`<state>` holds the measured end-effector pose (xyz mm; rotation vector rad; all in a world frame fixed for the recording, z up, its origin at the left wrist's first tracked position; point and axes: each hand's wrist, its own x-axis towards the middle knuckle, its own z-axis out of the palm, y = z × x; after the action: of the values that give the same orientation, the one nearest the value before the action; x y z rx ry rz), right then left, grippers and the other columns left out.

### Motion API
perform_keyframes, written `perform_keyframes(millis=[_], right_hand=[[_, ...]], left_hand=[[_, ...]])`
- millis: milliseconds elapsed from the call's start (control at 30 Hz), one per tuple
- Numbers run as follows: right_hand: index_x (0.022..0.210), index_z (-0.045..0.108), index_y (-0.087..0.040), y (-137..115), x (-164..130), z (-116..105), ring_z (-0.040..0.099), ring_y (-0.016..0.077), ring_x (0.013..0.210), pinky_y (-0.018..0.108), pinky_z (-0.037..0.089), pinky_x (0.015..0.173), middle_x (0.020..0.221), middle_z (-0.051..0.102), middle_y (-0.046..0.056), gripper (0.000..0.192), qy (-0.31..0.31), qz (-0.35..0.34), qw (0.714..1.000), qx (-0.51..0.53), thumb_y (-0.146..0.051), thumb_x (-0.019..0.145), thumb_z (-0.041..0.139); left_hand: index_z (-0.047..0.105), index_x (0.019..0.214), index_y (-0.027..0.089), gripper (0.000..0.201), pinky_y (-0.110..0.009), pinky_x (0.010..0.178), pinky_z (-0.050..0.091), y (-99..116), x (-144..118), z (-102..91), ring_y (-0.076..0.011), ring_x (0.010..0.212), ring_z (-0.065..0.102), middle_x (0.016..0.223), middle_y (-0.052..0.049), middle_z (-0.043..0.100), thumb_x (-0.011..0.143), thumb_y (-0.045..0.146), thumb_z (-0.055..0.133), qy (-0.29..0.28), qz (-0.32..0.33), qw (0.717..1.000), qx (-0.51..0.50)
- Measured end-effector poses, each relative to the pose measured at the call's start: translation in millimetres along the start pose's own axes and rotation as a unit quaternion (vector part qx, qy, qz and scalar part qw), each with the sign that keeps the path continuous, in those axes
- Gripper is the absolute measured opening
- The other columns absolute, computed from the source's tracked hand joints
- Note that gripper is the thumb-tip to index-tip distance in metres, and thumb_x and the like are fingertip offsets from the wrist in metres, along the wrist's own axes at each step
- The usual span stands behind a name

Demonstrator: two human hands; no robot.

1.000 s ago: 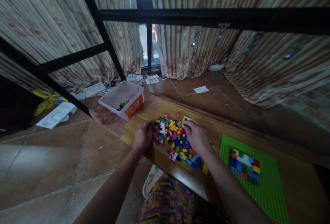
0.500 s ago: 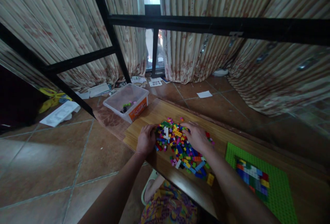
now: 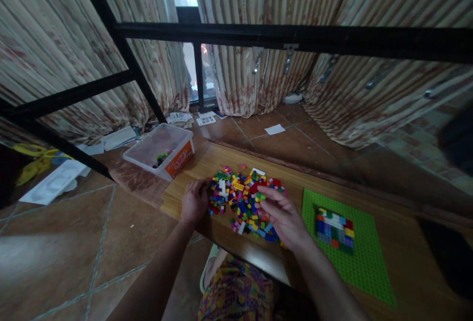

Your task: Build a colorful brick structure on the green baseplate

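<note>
A pile of small coloured toy bricks [image 3: 242, 206] lies spread on the wooden table. At its left edge rests my left hand [image 3: 194, 201], fingers curled down; whatever they may hold is hidden. Over the pile's right side, my right hand [image 3: 286, 215] has thumb and index finger closed around small green and yellow bricks [image 3: 260, 196]. To the right, a green baseplate [image 3: 364, 267] carries a low block of bricks [image 3: 334, 230] in mixed colours, with white, blue and red among them.
A clear plastic box [image 3: 162, 148] with an orange label and a few bricks inside stands beyond the table's left end. The wooden table [image 3: 210, 156] extends to the right. A black metal frame [image 3: 236, 30] crosses ahead, before striped curtains. Papers [image 3: 275, 129] lie on the tiled floor.
My right hand has drawn back toward me from the pile's far side, now with green and yellow bricks at its fingertips. My left hand stays at the left edge. The view has turned right.
</note>
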<state>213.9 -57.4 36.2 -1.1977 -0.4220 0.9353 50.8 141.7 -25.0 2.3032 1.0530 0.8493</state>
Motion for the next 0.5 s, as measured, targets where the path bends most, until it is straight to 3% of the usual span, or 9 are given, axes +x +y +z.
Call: perform_keyframes(millis=[233,333,433,500], right_hand=[[0.099,0.072,-0.025,0.7,-13.6,2.2,0.065,0.0143,0.069,0.027,0.053,0.062,0.076,0.068,0.0,0.032,0.054,-0.049,0.997,-0.03,-0.041,0.07,0.076],[0.093,0.073,-0.025,2.1,-23.6,2.0,0.064,0.0136,0.066,0.025,0.051,0.059,0.071,0.067,-0.001,0.031,0.098,-0.046,0.994,-0.019,-0.041,0.068,0.078],[0.091,0.074,-0.024,5.2,-37.2,-1.1,0.062,0.0137,0.065,0.025,0.05,0.059,0.07,0.066,-0.001,0.029,0.134,-0.058,0.989,-0.027,-0.04,0.067,0.078],[0.09,0.075,-0.024,8.0,-47.0,-3.4,0.061,0.014,0.065,0.026,0.05,0.06,0.071,0.067,0.0,0.027,0.149,-0.082,0.984,-0.044,-0.039,0.068,0.077]], left_hand=[[0.064,0.103,0.018,0.026,-0.041,0.092,0.048,0.5,2.3,-2.6,-0.0243,0.099,0.061,0.101,-0.01,0.068,0.084,0.026,0.048,-0.001,-0.023,1.0,-0.022],[0.063,0.108,0.016,0.032,-0.04,0.092,0.048,1.9,-0.8,-9.6,-0.0243,0.101,0.061,0.106,-0.011,0.067,0.085,0.036,0.051,0.031,-0.052,0.997,-0.056],[0.062,0.11,0.017,0.037,-0.039,0.096,0.045,17.9,-11.6,-21.3,-0.0245,0.107,0.059,0.112,-0.01,0.065,0.085,0.043,0.053,0.096,-0.077,0.99,-0.07],[0.062,0.112,0.019,0.038,-0.037,0.097,0.045,41.7,-24.4,-28.1,-0.024,0.108,0.058,0.113,-0.009,0.064,0.085,0.045,0.053,0.09,-0.067,0.99,-0.091]])
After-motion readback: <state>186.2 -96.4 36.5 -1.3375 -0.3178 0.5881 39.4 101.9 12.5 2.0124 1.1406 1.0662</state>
